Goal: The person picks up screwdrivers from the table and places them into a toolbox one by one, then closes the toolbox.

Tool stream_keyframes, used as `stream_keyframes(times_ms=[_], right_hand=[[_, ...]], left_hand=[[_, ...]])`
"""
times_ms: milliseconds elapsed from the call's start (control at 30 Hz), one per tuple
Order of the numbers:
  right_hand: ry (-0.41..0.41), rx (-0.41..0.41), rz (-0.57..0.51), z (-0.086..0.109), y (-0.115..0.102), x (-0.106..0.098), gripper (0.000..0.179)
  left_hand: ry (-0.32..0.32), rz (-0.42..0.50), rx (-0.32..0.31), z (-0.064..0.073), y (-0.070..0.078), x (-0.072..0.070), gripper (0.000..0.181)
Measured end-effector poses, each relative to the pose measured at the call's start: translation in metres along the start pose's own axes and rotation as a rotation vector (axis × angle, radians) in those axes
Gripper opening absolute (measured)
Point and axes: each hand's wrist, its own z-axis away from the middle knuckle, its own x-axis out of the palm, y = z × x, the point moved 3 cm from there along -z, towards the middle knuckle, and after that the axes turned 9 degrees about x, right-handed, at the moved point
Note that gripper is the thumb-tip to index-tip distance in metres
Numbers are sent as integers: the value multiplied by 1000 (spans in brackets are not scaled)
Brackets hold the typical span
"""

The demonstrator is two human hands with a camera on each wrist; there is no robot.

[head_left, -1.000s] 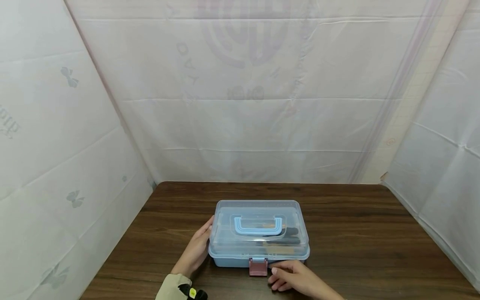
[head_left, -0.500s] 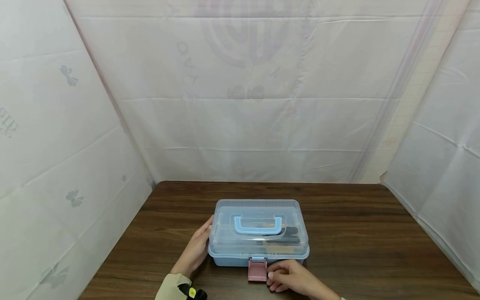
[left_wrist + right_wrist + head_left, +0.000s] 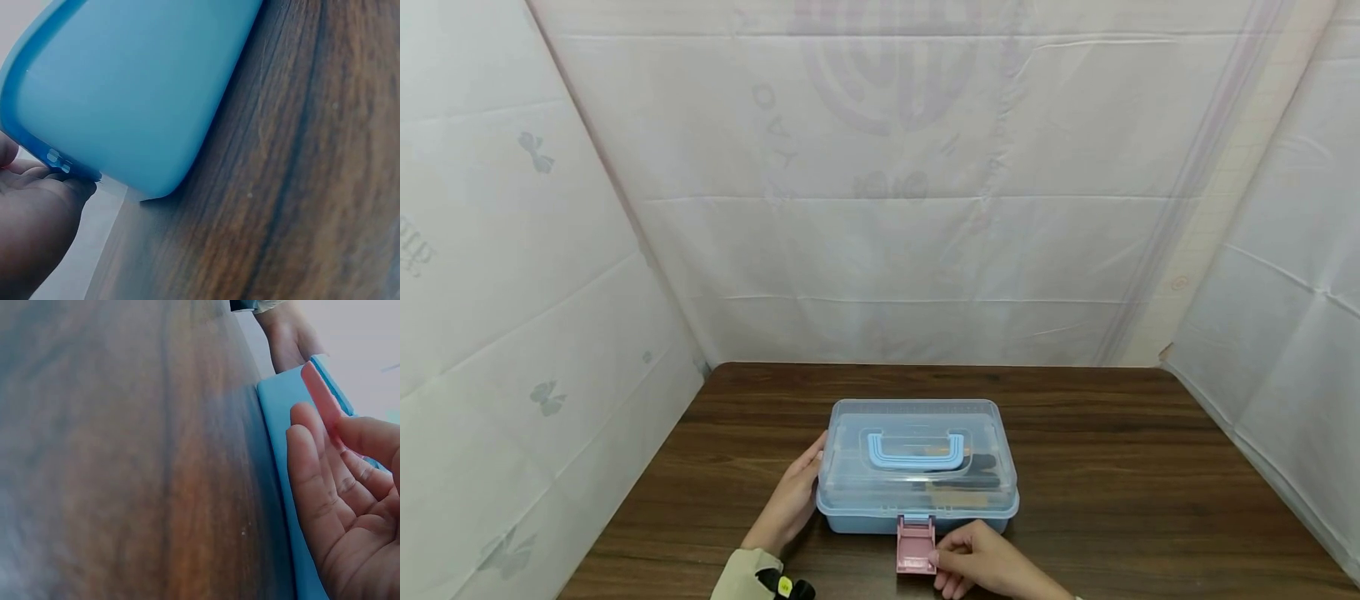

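Observation:
A light blue plastic storage box (image 3: 857,492) with a clear lid and blue handle (image 3: 916,463) sits on the table, its lid down. My left hand (image 3: 786,504) holds the box's left side; the left wrist view shows its curled fingers (image 3: 50,187) at the rim by a hinge. At the front, a pink latch (image 3: 916,542) is swung outward and down. My right hand (image 3: 988,558) pinches the latch's right edge, and in the right wrist view the thumb (image 3: 369,437) presses on the pink latch (image 3: 322,397). Dark and tan items (image 3: 958,497) show through the lid.
The dark wood-grain table (image 3: 1112,483) extends around the box on all sides. White printed sheeting (image 3: 880,267) hangs behind it, with more at the left and right. A black strap (image 3: 782,583) circles the left wrist over a pale sleeve.
The pink latch has swung further outward from the box front, and my right fingers have followed it down, with the thumb now on it. Left hand and box have stayed put.

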Motion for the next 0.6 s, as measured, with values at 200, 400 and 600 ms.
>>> stream_keyframes(times_ms=[200, 400, 600], right_hand=[[7, 1, 9, 3, -4, 0, 37], [5, 0, 9, 7, -9, 1, 42], [-13, 0, 26, 8, -15, -1, 43]], left_hand=[[-6, -1, -2, 0, 1, 0, 74], [-5, -1, -1, 0, 1, 0, 75], [-2, 3, -3, 0, 0, 0, 75]])
